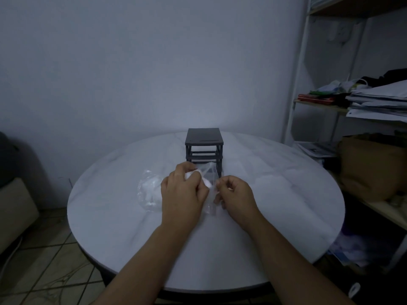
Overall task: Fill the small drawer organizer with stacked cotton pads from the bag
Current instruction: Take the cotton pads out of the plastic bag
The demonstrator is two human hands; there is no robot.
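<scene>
A dark grey drawer organizer stands on the round white table, toward its far side. Just in front of it lies a clear plastic bag holding white cotton pads. My left hand grips the bag and the pads at its open end. To the right, my right hand pinches the bag's thin plastic edge between thumb and fingers. The bag's mouth rises between both hands, partly hiding the organizer's lowest level.
A white metal shelf with paper stacks, a brown bag and clutter stands at the right of the table. A beige cushion sits low at the left. Tiled floor with cables lies below left.
</scene>
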